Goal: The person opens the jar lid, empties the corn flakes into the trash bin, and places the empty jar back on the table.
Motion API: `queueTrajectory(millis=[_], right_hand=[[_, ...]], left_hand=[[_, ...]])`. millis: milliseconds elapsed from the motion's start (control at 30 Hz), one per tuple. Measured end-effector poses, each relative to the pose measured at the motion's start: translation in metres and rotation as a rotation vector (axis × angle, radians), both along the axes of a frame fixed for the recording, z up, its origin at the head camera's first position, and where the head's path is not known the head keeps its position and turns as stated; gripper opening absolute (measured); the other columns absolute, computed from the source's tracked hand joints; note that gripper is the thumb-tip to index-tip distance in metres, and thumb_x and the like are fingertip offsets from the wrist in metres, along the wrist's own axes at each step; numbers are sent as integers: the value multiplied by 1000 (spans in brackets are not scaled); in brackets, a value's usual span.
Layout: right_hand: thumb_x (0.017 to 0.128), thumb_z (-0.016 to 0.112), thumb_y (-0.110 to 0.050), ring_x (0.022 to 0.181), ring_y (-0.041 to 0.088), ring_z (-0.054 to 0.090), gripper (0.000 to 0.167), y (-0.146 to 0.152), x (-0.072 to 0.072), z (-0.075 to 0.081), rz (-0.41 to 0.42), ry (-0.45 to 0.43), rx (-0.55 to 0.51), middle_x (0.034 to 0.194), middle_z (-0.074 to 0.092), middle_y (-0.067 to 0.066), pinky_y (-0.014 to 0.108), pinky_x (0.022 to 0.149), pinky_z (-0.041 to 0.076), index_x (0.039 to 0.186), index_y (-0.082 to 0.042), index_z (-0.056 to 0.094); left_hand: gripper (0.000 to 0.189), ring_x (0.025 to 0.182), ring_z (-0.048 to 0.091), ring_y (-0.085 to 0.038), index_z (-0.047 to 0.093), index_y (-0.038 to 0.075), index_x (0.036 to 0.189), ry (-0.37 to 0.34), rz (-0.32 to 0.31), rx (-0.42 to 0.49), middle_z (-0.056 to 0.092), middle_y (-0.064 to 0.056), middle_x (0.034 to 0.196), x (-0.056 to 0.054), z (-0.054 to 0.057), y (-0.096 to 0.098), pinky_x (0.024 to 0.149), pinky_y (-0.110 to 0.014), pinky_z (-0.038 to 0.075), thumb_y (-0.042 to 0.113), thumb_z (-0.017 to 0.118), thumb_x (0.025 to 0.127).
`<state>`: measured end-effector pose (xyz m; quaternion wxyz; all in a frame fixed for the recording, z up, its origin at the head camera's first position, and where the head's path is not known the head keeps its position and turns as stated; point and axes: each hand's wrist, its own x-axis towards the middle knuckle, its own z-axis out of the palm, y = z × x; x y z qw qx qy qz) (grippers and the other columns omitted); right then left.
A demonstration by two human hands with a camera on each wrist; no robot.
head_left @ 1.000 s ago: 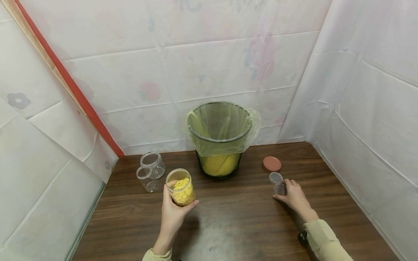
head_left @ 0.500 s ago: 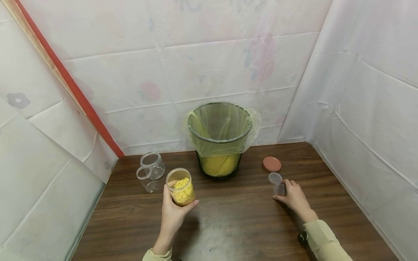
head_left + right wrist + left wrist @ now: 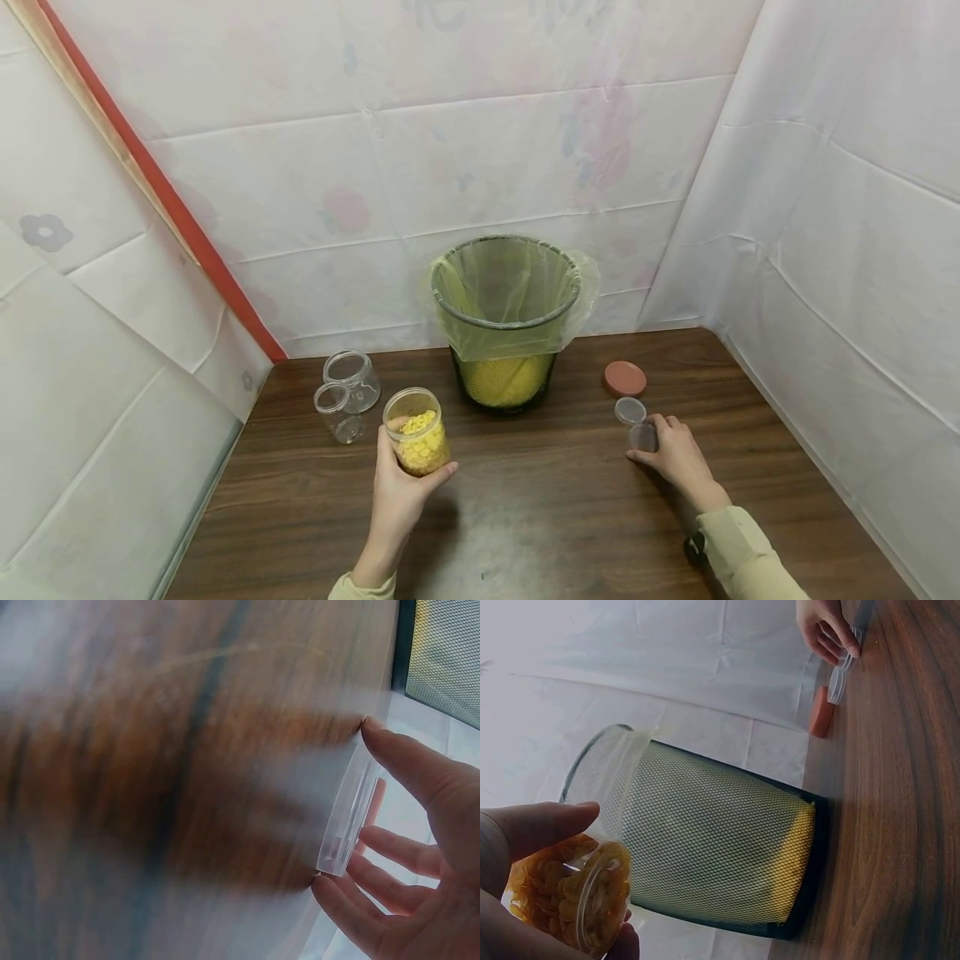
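Note:
My left hand point(image 3: 401, 492) grips a clear plastic jar point(image 3: 417, 433), raised over the table and partly filled with small yellow pieces. In the left wrist view the thumb and fingers wrap round this jar point(image 3: 604, 896), and the pieces look like flat discs. Over at the right, my right hand point(image 3: 678, 458) holds a clear round lid point(image 3: 642, 437) by its edge, low at the tabletop. The right wrist view shows thumb and fingertips on opposite sides of this lid point(image 3: 349, 817). A second clear lid point(image 3: 630, 410) lies just beyond it, near a reddish lid point(image 3: 625, 378).
A dark mesh wastebasket point(image 3: 501, 323) with a yellowish bag folded over its rim stands at the back middle. Two uncovered clear jars, a larger one point(image 3: 362, 390) and a smaller one point(image 3: 337, 417), stand at the back left. White sheeting point(image 3: 300, 208) surrounds the wooden table point(image 3: 540, 517).
The second clear lid has shifted slightly left, away from my right hand. Both hands stay nearly where they were, with the jar still in the left.

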<state>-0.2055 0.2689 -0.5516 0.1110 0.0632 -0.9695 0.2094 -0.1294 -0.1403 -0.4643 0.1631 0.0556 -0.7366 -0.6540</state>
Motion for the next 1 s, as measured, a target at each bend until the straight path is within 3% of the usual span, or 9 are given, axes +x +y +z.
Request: queueTrajectory(millis=[300, 433, 600, 833, 1000], right_hand=[[76, 78, -32, 77, 37, 57, 54, -1, 0, 5, -29, 45, 14, 90, 57, 25, 50, 64, 48, 106, 8, 60], [84, 72, -29, 81, 43, 57, 46, -4, 0, 12, -46, 83, 5, 94, 57, 28, 55, 68, 47, 107, 9, 60], [89, 64, -29, 89, 46, 57, 46, -12, -3, 28, -54, 79, -28, 102, 58, 29, 57, 75, 46, 113, 9, 58], [90, 65, -26, 77, 32, 61, 37, -32, -7, 56, -30, 201, -68, 91, 62, 19, 46, 64, 49, 109, 5, 62], [92, 60, -31, 77, 30, 66, 34, -50, -15, 77, -32, 242, -114, 91, 66, 16, 47, 65, 52, 104, 1, 64]], left_hand=[[86, 103, 53, -11, 42, 7, 125, 11, -22, 19, 53, -2, 115, 0, 4, 1, 86, -19, 44, -8, 87, 52], [86, 102, 53, -11, 41, 6, 125, 12, -32, 39, 52, -3, 114, -1, 6, 2, 85, -19, 45, -9, 86, 54], [84, 103, 53, -12, 42, 8, 125, 3, -29, 46, 53, -2, 113, -4, 9, 4, 86, -21, 45, -9, 85, 55], [84, 102, 54, -13, 43, 10, 126, 9, -50, 62, 54, -2, 113, -9, 13, 8, 84, -22, 47, -8, 86, 56], [81, 103, 53, -13, 45, 10, 125, 1, -64, 54, 55, -3, 113, -11, 18, 13, 86, -23, 46, -4, 87, 57]])
